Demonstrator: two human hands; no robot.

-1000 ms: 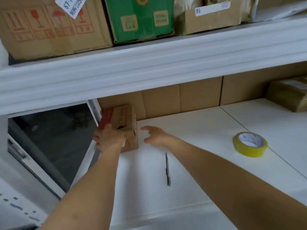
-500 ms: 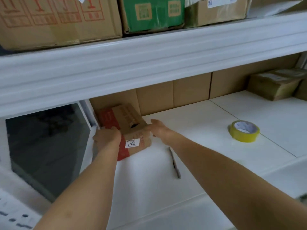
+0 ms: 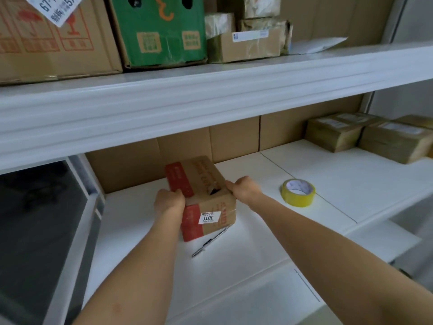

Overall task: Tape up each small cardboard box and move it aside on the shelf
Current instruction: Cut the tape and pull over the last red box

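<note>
A single head-worn wide-angle camera looks forward and down, close over the white shelf [image 3: 246, 249]; both forearms enter from the frame's bottom edge (upper shelf [image 3: 210, 102] across the top).

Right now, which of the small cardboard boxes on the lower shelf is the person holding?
The red-banded box with the white 3011 label, gripped by the left hand and right hand. The taped parcels sit untouched at far right.
</note>
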